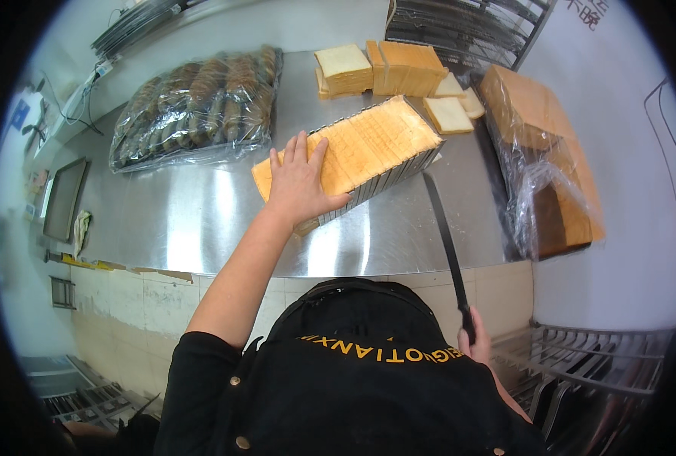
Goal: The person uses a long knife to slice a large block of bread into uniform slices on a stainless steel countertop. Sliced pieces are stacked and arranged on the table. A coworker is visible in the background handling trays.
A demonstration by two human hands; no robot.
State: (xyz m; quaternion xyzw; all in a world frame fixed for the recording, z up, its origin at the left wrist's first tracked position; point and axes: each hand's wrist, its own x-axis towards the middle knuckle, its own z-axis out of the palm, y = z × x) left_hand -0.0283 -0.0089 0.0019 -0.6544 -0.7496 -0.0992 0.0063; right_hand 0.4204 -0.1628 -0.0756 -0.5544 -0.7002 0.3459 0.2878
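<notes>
My left hand (pixel 302 185) lies spread on the near left end of a long loaf of bread (pixel 366 142), which sits in a slotted metal slicing guide (pixel 386 175). Thin cut lines cross the loaf's top. Down at the right, beside my body, my right hand (pixel 475 336) grips a long bread knife (pixel 446 233) by its dark handle; the blade reaches up over the table, its tip near the guide's right end. Behind the guide stand a stack of white bread slices (pixel 345 68) and a sliced loaf (pixel 407 65). Loose slices (pixel 448 115) lie to their right.
A clear bag of brown loaves (pixel 195 108) is at the back left of the steel table (pixel 144 216). Large loaves under plastic film (pixel 537 137) stand on the right. A tray (pixel 65 199) and a cloth (pixel 82 231) are far left; a rack (pixel 589 365) stands lower right.
</notes>
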